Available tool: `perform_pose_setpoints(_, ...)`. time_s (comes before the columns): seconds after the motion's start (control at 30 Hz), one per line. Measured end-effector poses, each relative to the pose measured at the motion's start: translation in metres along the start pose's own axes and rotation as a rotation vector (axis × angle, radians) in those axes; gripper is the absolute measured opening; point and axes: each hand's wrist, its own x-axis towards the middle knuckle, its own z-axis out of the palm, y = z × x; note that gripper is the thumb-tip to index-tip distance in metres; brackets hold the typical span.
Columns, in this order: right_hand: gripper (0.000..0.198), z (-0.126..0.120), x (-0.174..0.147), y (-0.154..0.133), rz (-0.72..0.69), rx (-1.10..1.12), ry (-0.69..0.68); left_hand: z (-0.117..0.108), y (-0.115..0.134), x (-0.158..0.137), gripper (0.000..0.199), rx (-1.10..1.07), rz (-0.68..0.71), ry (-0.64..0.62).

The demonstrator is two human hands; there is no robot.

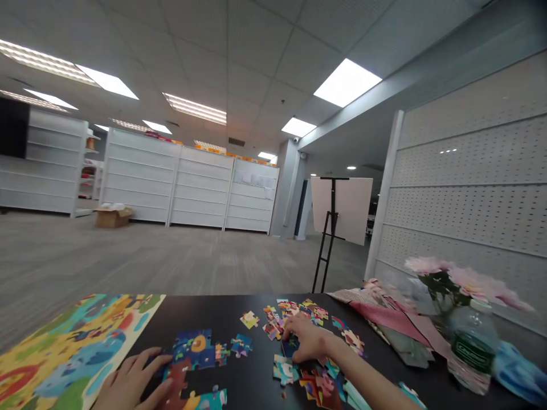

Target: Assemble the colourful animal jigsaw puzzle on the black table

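My left hand (pixel 132 380) lies palm down with fingers apart at the left edge of a partly joined jigsaw puzzle (pixel 194 348), its fingertips touching the dark blue and reddish pieces. Among loose jigsaw pieces, my right hand (pixel 308 338) is curled with thumb and fingers around a dark blue puzzle piece (pixel 290 345). Beside it lie a teal and white piece (pixel 284 369) and a heap of mixed pieces (pixel 325 384). Between the hands are a small blue piece (pixel 241 345) and a yellow piece (pixel 249 319). The right palm's underside is hidden.
A colourful picture sheet (pixel 85 341) covers the left of the black table (pixel 192 310). To the right are wrapping paper (pixel 393 319), pink flowers (pixel 465 279), a water bottle (pixel 474 347) and a blue and white bundle (pixel 519 370). An easel (pixel 329 233) stands beyond the table.
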Motion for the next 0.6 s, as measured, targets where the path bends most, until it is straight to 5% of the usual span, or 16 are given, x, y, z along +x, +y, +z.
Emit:
perform_pose_setpoints(0.2, 0.053, 0.006, -0.002, -0.030, 0.014, 0.194, 0.228, -0.025, 0.021, -0.005, 0.046, -0.045, -0.024, -0.075)
perform_pose_setpoints(0.4, 0.009, 0.031, 0.047, -0.073, 0.018, 0.677, 0.285, -0.037, 0.034, -0.009, 0.037, -0.069, -0.019, -0.017)
perform_pose_setpoints(0.6, 0.057, 0.061, 0.103, -0.097, 0.151, 1.040, 0.306, -0.040, 0.030, -0.014, 0.032, -0.156, -0.015, -0.005)
